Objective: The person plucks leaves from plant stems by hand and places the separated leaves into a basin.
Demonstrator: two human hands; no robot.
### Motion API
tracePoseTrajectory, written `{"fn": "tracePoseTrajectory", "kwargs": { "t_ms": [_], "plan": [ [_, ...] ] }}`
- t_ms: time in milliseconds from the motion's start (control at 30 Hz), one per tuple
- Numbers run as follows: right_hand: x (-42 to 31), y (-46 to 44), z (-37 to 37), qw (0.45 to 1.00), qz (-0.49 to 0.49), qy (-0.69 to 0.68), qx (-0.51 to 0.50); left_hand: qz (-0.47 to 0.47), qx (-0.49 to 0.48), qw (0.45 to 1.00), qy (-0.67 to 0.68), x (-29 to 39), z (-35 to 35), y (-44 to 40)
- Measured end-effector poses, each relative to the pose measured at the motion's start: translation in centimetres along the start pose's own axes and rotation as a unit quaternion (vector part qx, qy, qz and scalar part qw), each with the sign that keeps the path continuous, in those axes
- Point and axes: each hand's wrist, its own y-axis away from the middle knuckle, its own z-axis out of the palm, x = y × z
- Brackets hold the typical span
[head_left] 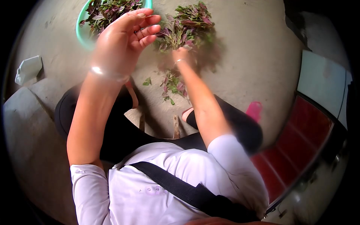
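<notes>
My left hand is raised near the camera, its fingers loosely bent and apart with nothing in them. Beneath and behind it lies a green basin full of purple-green amaranth leaves. On the floor ahead, my right hand is closed at the base of a bunch of amaranth; its fingertips are hidden by the leaves. More amaranth lies just beyond that bunch. Loose leaves are scattered on the floor between my feet and my right hand.
A pale plastic container lies on the floor at the left, by a grey slab-like surface. A pink object sits beside my right knee. To the right stands a cabinet with red panels and a pale top.
</notes>
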Motion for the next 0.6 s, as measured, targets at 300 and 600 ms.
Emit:
{"fn": "tracePoseTrajectory", "kwargs": {
  "t_ms": [300,600],
  "plan": [
    [3.1,2.4,-5.8,0.949,-0.007,-0.285,-0.136,0.007,-0.015,1.000,0.000,0.4,-0.2,-0.1],
    [4.8,9.1,-18.0,0.909,-0.090,-0.318,-0.254,0.014,-0.031,0.995,-0.095,-1.5,0.4,-0.4]
  ]
}}
